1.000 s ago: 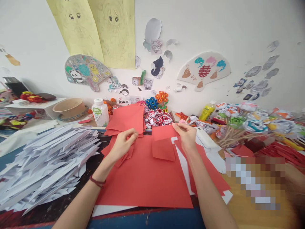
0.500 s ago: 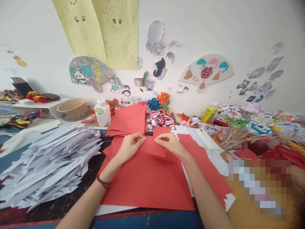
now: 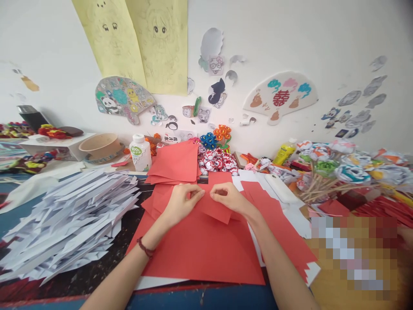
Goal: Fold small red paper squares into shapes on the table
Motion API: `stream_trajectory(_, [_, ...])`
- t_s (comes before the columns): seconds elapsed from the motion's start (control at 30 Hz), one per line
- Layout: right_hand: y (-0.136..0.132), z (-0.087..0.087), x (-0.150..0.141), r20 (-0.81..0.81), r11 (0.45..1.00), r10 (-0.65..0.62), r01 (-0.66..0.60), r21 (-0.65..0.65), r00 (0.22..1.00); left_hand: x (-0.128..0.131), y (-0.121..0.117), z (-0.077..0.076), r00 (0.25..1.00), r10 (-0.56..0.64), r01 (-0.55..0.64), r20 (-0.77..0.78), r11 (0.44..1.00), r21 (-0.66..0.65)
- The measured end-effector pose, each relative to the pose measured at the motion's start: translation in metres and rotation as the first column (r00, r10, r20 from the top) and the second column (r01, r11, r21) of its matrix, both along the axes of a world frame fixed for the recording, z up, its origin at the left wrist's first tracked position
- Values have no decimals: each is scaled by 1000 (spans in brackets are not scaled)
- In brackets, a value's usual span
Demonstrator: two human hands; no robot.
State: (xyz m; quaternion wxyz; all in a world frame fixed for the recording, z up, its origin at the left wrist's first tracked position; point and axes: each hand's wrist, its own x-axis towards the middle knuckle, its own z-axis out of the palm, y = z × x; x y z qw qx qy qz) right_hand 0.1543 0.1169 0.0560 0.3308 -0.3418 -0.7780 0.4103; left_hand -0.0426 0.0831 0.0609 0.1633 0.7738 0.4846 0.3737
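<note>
A small red paper square (image 3: pixel 215 207) is held over a large red sheet (image 3: pixel 206 249) on the table. My left hand (image 3: pixel 182 202) pinches its upper left edge with curled fingers. My right hand (image 3: pixel 227 197) pinches the top edge close beside it, fingertips almost touching the left ones. A red cord bracelet (image 3: pixel 144 248) is on my left wrist. More red paper pieces (image 3: pixel 176 162) lie stacked just behind my hands.
A big heap of folded white paper (image 3: pixel 61 219) fills the left. A white glue bottle (image 3: pixel 141 152) and paper bowl (image 3: pixel 98 146) stand behind it. Paper flowers on sticks (image 3: pixel 335 165) crowd the right. Red-white folded balls (image 3: pixel 217 161) sit by the wall.
My right hand brought the small red piece from the right toward the middle. My left hand left the scraps at its side and came over to pinch the same piece.
</note>
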Motion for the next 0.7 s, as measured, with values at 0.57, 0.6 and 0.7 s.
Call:
stream_trajectory(0.57, [20, -7, 27, -137, 984, -172, 163, -71, 976, -43, 15, 9, 761, 255, -179, 597, 966, -184])
stream_trajectory(0.6, [17, -6, 20, -197, 988, -131, 110, -111, 972, -36, 14, 8, 736, 253, -139, 628, 964, -225])
stream_trajectory(0.7, [6, -3, -2, -348, 988, -84, 31, -153, 934, -16, 8, 3, 690, 232, 40, 685, 934, -356])
